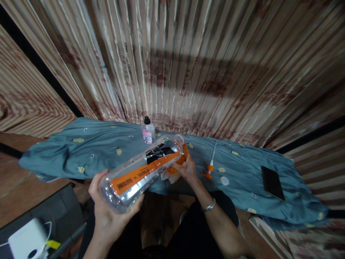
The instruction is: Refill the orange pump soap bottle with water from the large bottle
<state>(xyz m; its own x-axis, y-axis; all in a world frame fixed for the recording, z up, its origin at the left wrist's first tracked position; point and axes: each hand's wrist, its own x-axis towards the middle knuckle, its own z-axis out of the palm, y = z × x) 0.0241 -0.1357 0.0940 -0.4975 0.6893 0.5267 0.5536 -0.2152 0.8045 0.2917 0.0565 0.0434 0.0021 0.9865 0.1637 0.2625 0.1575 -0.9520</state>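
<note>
A large clear plastic bottle (142,171) with an orange and black label lies tilted between my hands. My left hand (107,205) grips its base, near me. My right hand (185,169) is closed around the far end, where an orange part and a white cloth or tissue (165,176) show under the fingers. An orange pump head with a white tube (209,169) lies on the teal cloth just right of my right hand. A small clear bottle with a black cap and pink label (148,132) stands upright behind the large bottle.
A teal patterned cloth (81,151) covers the surface ahead. A black phone (272,182) lies on it at the right, a small white round lid (224,180) near the pump. A white device with cable (28,242) sits lower left. Striped curtains hang behind.
</note>
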